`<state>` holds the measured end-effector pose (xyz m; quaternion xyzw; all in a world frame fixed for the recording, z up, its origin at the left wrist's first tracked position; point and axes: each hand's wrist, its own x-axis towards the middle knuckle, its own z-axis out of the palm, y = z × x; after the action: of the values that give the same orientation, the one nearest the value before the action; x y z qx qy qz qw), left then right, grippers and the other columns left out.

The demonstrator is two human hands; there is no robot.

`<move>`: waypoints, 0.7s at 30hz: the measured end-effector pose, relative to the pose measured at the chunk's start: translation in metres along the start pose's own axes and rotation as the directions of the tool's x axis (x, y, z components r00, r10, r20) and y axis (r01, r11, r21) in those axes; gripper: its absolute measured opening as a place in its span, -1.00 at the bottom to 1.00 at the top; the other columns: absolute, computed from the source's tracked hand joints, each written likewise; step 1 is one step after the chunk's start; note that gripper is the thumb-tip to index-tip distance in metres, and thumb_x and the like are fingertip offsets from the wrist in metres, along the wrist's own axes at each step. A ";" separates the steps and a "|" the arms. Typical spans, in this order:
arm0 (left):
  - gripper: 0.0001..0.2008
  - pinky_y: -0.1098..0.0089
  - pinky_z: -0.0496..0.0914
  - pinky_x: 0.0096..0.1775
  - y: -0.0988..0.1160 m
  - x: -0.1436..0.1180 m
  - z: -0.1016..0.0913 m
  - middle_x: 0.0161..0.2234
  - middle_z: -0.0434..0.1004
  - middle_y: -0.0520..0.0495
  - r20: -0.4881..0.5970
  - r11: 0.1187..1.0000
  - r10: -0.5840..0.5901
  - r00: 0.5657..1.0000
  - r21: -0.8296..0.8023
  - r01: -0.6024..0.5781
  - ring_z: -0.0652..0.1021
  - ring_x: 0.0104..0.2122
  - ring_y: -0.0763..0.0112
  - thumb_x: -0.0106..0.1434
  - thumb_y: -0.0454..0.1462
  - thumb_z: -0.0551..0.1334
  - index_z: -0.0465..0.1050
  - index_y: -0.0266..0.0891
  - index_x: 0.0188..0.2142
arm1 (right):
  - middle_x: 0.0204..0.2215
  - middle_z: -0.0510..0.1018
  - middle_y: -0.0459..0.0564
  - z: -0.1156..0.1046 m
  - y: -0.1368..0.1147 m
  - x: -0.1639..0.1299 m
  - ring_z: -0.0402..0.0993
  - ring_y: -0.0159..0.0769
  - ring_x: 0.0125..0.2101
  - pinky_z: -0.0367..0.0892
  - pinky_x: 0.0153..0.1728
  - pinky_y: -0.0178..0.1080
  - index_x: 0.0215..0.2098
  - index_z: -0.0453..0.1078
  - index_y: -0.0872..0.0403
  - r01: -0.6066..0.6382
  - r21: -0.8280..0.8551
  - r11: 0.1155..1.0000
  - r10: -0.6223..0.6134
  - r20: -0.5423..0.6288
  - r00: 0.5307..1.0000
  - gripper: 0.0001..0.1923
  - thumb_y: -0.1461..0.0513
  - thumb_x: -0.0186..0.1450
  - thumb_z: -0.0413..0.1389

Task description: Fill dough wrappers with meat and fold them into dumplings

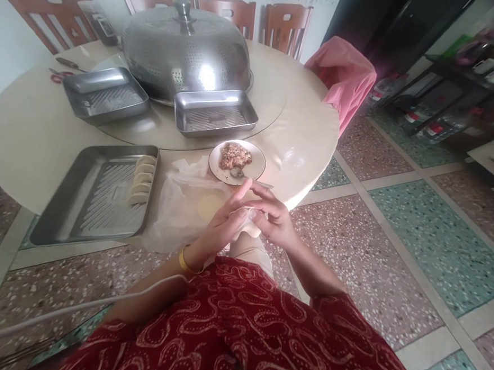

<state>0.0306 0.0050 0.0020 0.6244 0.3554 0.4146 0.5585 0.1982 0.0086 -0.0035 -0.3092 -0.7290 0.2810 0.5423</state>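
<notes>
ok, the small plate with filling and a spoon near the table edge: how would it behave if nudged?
The plate looks shallow with a flat base, so it would probably slide on the smooth table rather than tip. The spoon rests loosely on it and could slip off. The filling is a sticky-looking mound, so it likely stays put.

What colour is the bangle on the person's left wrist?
The bangle is yellow, gold-like; the head view shows it, just below the left hand.

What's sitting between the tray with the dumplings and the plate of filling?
In the head view, a crumpled plastic sheet holding round dough wrappers.
</notes>
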 end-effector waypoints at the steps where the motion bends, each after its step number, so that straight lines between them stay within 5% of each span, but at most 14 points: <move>1: -0.44 0.28 0.52 -0.04 0.004 0.000 -0.003 -0.05 0.60 -0.07 0.017 1.000 0.002 1.000 0.013 -0.003 0.59 -0.06 0.29 0.41 -0.08 0.08 0.08 -0.04 0.36 | 0.16 0.47 -0.10 0.001 -0.001 0.000 0.35 -0.17 0.22 0.32 0.18 0.13 -0.04 0.49 -0.18 -0.010 0.014 1.000 0.010 -0.008 1.000 -0.79 0.19 0.39 0.10; 4: -0.56 0.28 0.46 0.05 0.012 -0.001 -0.014 0.07 0.52 -0.09 0.009 0.998 0.026 1.000 0.060 -0.027 0.53 0.05 0.26 0.36 -0.13 0.17 0.33 -0.07 0.21 | 0.05 0.55 -0.02 0.002 -0.006 -0.001 0.48 -0.19 0.09 0.46 0.05 0.03 -0.05 0.50 -0.11 -0.028 0.051 0.998 0.030 -0.038 0.999 -0.79 0.20 0.40 0.09; 7: -0.76 0.34 0.49 -0.05 0.011 -0.003 -0.020 -0.09 0.60 -0.06 -0.079 0.994 0.005 0.997 0.108 0.003 0.58 -0.09 0.31 0.29 -0.17 0.25 0.50 -0.14 -0.07 | -0.09 0.60 -0.01 0.004 -0.009 -0.002 0.57 -0.27 -0.07 0.52 -0.08 -0.10 -0.08 0.50 -0.06 -0.040 0.039 0.998 0.043 -0.061 0.997 -0.80 0.25 0.39 0.09; 13: -0.89 0.45 0.43 -0.35 0.000 -0.003 -0.021 -0.41 0.55 0.03 -0.219 0.986 -0.068 0.973 0.134 0.099 0.54 -0.39 0.43 0.23 -0.21 0.28 0.48 -0.20 -0.32 | -0.24 0.59 -0.03 0.013 -0.006 -0.004 0.57 -0.32 -0.23 0.52 -0.33 -0.24 -0.12 0.46 -0.03 -0.081 0.006 0.997 0.081 -0.145 0.986 -0.85 0.21 0.40 0.07; 21: -0.90 0.46 0.39 -0.30 0.003 -0.001 -0.021 -0.39 0.51 0.04 -0.233 0.983 -0.034 0.972 0.166 0.074 0.50 -0.37 0.46 0.24 -0.22 0.25 0.46 -0.21 -0.33 | -0.09 0.52 0.05 0.014 -0.006 -0.006 0.54 -0.27 -0.10 0.54 -0.34 -0.27 -0.13 0.42 -0.01 -0.027 -0.140 0.990 0.020 -0.047 0.999 -0.86 0.30 0.37 0.09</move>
<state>0.0105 0.0122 0.0058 0.6088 0.4693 0.4358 0.4682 0.1853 -0.0008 -0.0059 -0.3614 -0.7307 0.2284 0.5323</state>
